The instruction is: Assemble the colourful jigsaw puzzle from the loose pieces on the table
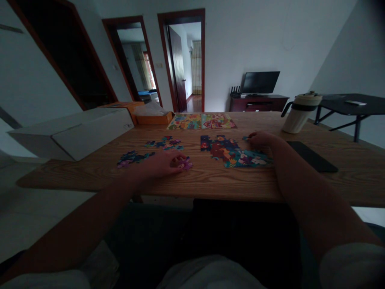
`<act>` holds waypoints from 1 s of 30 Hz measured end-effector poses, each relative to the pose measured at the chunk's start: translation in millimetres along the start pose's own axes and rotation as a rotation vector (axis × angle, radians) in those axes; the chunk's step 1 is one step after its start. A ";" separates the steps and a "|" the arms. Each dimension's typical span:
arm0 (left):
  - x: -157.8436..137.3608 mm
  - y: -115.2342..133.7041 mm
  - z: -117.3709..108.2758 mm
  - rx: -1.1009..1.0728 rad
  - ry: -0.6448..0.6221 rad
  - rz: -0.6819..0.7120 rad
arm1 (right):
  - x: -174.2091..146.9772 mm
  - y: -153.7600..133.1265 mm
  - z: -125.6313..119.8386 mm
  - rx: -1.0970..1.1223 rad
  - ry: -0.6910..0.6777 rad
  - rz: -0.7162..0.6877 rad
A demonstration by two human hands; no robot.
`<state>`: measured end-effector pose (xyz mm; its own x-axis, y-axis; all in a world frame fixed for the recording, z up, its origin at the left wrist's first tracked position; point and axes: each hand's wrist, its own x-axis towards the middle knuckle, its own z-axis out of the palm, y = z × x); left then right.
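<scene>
A partly joined jigsaw puzzle (221, 149) lies on the table, dark blue and red at its upper part and teal with pale flowers along its lower edge. My right hand (261, 139) is at its upper right, fingertips pinched at a small teal puzzle piece (246, 138). My left hand (167, 161) rests left of the puzzle, thumb and fingers curved apart around purple puzzle pieces (185, 163); no firm grip shows. Loose dark pieces (132, 157) spread beyond my left wrist, and more loose pieces (167, 142) lie farther back.
Behind the puzzle lies a colourful picture sheet (201, 121). A long white box (90, 128) and an orange box (155, 119) with a plastic bag occupy the left. To the right stand a cream tumbler (300, 114) and a flat black object (313, 156) on the wooden table (210, 184).
</scene>
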<state>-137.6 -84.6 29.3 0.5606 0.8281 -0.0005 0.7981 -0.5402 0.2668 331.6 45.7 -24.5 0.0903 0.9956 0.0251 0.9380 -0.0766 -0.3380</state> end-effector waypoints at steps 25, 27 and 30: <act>-0.7 34.5 22.2 0.027 0.006 0.281 | 1.7 -33.9 13.2 0.261 0.193 -0.150; -0.3 32.0 27.7 0.008 0.046 0.277 | 4.5 -40.5 15.3 0.331 0.203 -0.146; -1.6 29.9 33.9 -0.008 0.086 0.267 | 7.2 -50.5 17.8 0.520 0.231 -0.101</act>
<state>-107.1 -107.2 4.6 0.7297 0.6665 0.1529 0.6227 -0.7401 0.2541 279.0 57.7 -24.0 0.1345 0.9546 0.2658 0.6632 0.1126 -0.7400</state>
